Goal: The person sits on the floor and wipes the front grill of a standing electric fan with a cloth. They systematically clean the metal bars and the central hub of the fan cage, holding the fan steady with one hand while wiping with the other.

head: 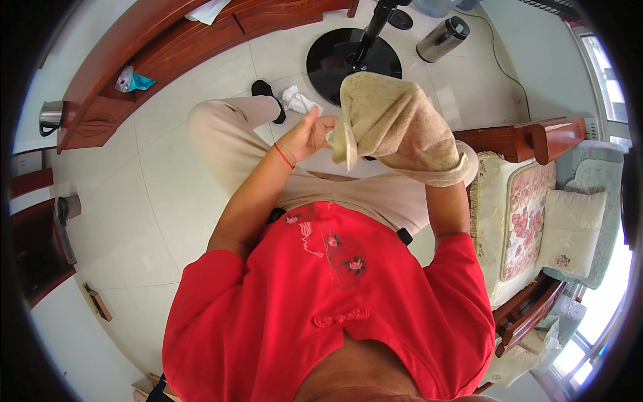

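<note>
A beige patterned fabric cover (382,118) hangs in folds above my right knee. My right forearm (447,208) runs up into its lower hem, and the cloth hides my right hand completely. At the cover's left edge is my left hand (314,134), thumb raised and a red string around the wrist. Its fingers reach the cloth and their tips are partly behind it, so their grip is unclear. A small white bit shows beside these fingers.
Beyond the cover, a black pole rises from a round base (326,63). A metal thermos jug (442,39) stands to its right. Crumpled white paper (300,100) lies by my left foot. A wooden cabinet (186,55) is at left, a cushioned wooden seat (527,221) at right.
</note>
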A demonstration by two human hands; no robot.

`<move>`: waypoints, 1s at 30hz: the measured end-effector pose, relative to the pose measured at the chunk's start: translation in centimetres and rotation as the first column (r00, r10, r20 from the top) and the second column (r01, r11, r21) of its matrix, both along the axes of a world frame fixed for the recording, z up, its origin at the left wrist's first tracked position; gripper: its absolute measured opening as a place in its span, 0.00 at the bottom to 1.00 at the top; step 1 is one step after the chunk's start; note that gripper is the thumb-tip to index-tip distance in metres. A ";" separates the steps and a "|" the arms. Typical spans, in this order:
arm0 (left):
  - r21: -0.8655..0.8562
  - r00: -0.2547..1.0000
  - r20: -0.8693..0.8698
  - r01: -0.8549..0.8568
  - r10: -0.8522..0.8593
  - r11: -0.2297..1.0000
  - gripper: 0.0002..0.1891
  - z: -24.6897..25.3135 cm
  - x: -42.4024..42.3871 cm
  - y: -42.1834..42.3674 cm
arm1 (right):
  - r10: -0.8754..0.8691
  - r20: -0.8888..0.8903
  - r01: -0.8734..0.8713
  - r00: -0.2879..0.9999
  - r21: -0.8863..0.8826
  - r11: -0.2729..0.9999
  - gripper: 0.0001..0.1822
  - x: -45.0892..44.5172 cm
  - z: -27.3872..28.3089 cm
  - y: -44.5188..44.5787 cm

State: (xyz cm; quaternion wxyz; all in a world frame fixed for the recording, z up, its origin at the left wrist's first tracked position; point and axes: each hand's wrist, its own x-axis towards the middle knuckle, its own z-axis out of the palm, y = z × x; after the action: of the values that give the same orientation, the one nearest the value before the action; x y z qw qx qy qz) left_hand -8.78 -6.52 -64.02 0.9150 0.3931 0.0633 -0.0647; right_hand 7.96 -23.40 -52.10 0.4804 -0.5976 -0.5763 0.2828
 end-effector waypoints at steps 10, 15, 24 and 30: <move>0.036 0.979 0.201 0.017 -0.024 0.999 0.42 1.1 1.7 0.3 | 0.136 0.033 -0.134 0.990 -0.057 0.989 0.24 -0.9 -0.3 0.8; -0.043 0.950 0.311 -0.012 0.025 0.999 0.40 1.1 2.0 0.3 | 0.165 -0.024 -0.166 0.986 -0.067 0.984 0.24 -0.8 -0.3 0.2; -0.078 0.982 -0.031 -0.186 0.184 0.979 0.24 1.3 -0.7 0.7 | 0.021 -0.606 -0.063 0.795 -0.048 0.997 0.25 2.3 -3.4 -0.2; -0.332 0.805 -0.170 -0.590 0.569 0.736 0.19 8.1 0.1 3.2 | -0.029 -0.995 0.032 0.094 -0.026 0.999 0.25 2.8 -12.6 1.7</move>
State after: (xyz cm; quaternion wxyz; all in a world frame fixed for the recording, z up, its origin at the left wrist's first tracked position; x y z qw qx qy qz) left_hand -8.70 -3.28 -55.94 0.9443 0.1726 0.1951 0.2013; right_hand 10.71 -21.69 -64.65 0.7496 -0.2629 -0.0909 0.6006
